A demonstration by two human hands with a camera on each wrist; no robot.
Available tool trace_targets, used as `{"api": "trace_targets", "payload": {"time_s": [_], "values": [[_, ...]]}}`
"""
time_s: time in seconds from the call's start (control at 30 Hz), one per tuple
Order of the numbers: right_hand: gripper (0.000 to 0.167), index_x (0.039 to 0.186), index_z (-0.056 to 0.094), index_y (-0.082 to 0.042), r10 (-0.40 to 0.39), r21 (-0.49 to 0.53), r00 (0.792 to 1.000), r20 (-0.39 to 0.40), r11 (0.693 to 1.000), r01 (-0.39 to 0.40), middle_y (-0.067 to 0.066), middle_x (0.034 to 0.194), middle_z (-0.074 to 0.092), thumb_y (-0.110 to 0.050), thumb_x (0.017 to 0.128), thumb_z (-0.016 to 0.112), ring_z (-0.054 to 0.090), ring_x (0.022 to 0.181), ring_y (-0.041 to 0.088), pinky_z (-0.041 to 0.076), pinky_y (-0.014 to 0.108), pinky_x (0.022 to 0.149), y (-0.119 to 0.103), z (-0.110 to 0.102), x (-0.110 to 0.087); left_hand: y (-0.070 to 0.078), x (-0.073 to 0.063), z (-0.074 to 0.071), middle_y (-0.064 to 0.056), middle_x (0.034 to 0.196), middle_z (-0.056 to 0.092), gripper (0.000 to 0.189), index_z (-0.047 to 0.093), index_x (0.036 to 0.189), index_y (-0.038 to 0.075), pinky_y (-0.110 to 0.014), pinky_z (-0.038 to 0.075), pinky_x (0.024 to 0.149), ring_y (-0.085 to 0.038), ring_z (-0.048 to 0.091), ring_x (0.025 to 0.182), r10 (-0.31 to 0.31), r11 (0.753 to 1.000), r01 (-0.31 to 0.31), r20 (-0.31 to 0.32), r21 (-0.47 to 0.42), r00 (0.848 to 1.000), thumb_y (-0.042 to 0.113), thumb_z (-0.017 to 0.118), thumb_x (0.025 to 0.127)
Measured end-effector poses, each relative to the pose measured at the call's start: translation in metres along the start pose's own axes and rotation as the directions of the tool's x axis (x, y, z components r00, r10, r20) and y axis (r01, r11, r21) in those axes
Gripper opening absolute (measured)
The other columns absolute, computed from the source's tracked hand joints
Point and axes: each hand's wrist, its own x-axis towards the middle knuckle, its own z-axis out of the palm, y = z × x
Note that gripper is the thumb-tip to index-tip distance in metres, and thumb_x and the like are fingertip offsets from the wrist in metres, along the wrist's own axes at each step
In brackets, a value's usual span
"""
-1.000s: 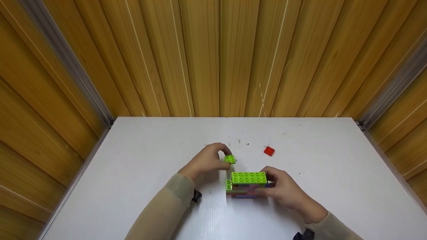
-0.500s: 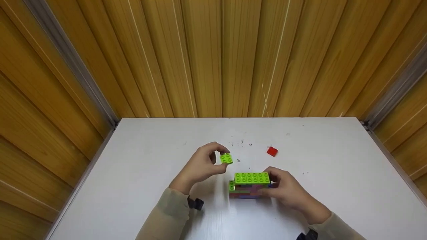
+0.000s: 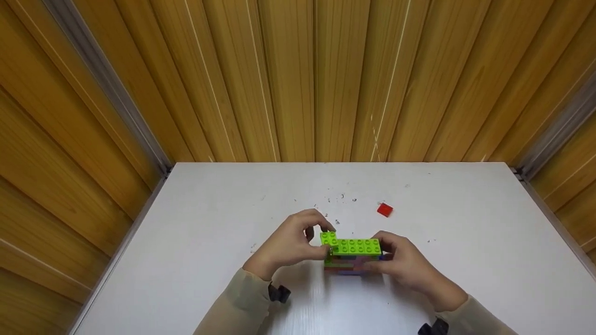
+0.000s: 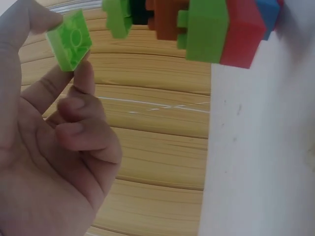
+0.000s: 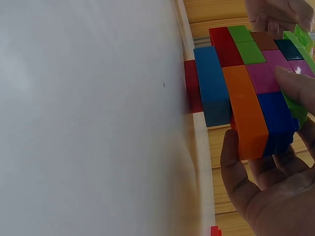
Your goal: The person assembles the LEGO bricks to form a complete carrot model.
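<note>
A light green toy brick with four-stud top [image 3: 328, 238] is pinched between the thumb and fingertips of my left hand [image 3: 298, 239]. In the left wrist view this green brick [image 4: 70, 40] shows its hollow underside, apart from the built block [image 4: 209, 29]. That block is stacked from bricks of several colours, with a light green studded top [image 3: 357, 246]. My right hand [image 3: 402, 267] grips its right end. In the right wrist view, thumb and fingers hold the block [image 5: 251, 93] around its orange and dark blue bricks; part of its far end is hidden.
A small red brick [image 3: 385, 210] lies on the white table [image 3: 223, 209], beyond and right of the block. Small dark specks are scattered behind the hands. A wood-patterned wall [image 3: 288, 83] stands along the table's back edge.
My left hand first drew slightly up and left with the green brick, then came right and down over the block's left end. My right hand keeps its grip; the view shifts slightly.
</note>
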Motion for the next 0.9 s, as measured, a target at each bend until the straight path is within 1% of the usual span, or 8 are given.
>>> {"api": "trace_targets", "payload": {"time_s": [0.1, 0.2, 0.37, 0.47, 0.57, 0.73, 0.9], "values": [[0.038, 0.120, 0.074, -0.011, 0.003, -0.012, 1.000, -0.002, 1.000, -0.003, 0.008, 0.124, 0.080, -0.023, 0.091, 0.096, 0.072, 0.110, 0.023, 0.058, 0.029, 0.097, -0.0002, -0.0009, -0.0006, -0.0029, 0.0001, 0.0038, 0.009, 0.123, 0.077, 0.032, 0.083, 0.120, 0.024, -0.021, 0.049, 0.076, -0.008, 0.058, 0.085, -0.017, 1.000, 0.017, 0.041, -0.006, 0.999, 0.013, 0.086, 0.089], [0.038, 0.119, 0.074, -0.011, -0.009, -0.006, 1.000, 0.001, 1.000, 0.009, 0.007, 0.122, 0.080, -0.022, 0.091, 0.096, 0.073, 0.110, 0.020, 0.059, 0.028, 0.096, 0.0003, -0.0005, -0.0009, -0.0022, -0.0004, 0.0052, 0.011, 0.127, 0.077, 0.034, 0.082, 0.121, 0.026, -0.021, 0.049, 0.071, -0.006, 0.061, 0.081, -0.054, 0.998, 0.055, 0.060, -0.025, 0.997, 0.014, 0.085, 0.089], [0.035, 0.117, 0.073, -0.009, -0.040, 0.010, 0.999, 0.001, 0.999, 0.040, 0.006, 0.118, 0.080, -0.019, 0.091, 0.095, 0.074, 0.109, 0.013, 0.060, 0.027, 0.095, 0.0020, 0.0006, -0.0018, -0.0025, -0.0001, 0.0060, 0.011, 0.121, 0.079, 0.036, 0.083, 0.119, 0.030, -0.022, 0.050, 0.064, -0.006, 0.063, 0.079, -0.107, 0.992, 0.112, 0.085, -0.060, 0.991, 0.015, 0.083, 0.087], [0.034, 0.116, 0.073, -0.010, -0.045, 0.000, 0.999, 0.000, 0.999, 0.045, 0.004, 0.119, 0.080, -0.020, 0.092, 0.095, 0.074, 0.110, 0.011, 0.060, 0.027, 0.097, 0.0016, 0.0003, -0.0020, -0.0035, 0.0002, 0.0054, 0.011, 0.119, 0.080, 0.035, 0.083, 0.119, 0.033, -0.023, 0.053, 0.067, -0.008, 0.065, 0.078, -0.115, 0.990, 0.122, 0.097, -0.065, 0.989, 0.017, 0.082, 0.087], [0.035, 0.117, 0.074, -0.011, -0.038, -0.005, 0.999, 0.002, 0.999, 0.038, 0.005, 0.121, 0.080, -0.022, 0.092, 0.095, 0.074, 0.112, 0.012, 0.059, 0.028, 0.099, 0.0007, -0.0005, -0.0017, -0.0034, -0.0002, 0.0051, 0.011, 0.119, 0.080, 0.036, 0.083, 0.120, 0.035, -0.024, 0.055, 0.070, -0.010, 0.066, 0.078, -0.123, 0.989, 0.129, 0.100, -0.065, 0.987, 0.018, 0.082, 0.088], [0.035, 0.118, 0.074, -0.012, -0.035, -0.013, 0.999, 0.005, 0.999, 0.035, 0.005, 0.122, 0.080, -0.023, 0.092, 0.095, 0.074, 0.115, 0.014, 0.058, 0.029, 0.102, 0.0015, -0.0011, -0.0013, -0.0009, -0.0008, 0.0068, 0.010, 0.119, 0.079, 0.035, 0.083, 0.120, 0.034, -0.024, 0.056, 0.071, -0.018, 0.069, 0.079, -0.138, 0.987, 0.145, 0.101, -0.070, 0.985, 0.018, 0.081, 0.090], [0.036, 0.119, 0.074, -0.012, -0.034, -0.014, 0.999, 0.003, 0.999, 0.034, 0.005, 0.123, 0.079, -0.022, 0.092, 0.095, 0.074, 0.115, 0.013, 0.059, 0.028, 0.102, 0.0020, -0.0006, -0.0014, 0.0017, -0.0002, 0.0091, 0.012, 0.120, 0.079, 0.029, 0.084, 0.119, 0.033, -0.023, 0.058, 0.076, -0.022, 0.072, 0.091, -0.152, 0.984, 0.160, 0.099, -0.079, 0.983, 0.024, 0.087, 0.092]]}}
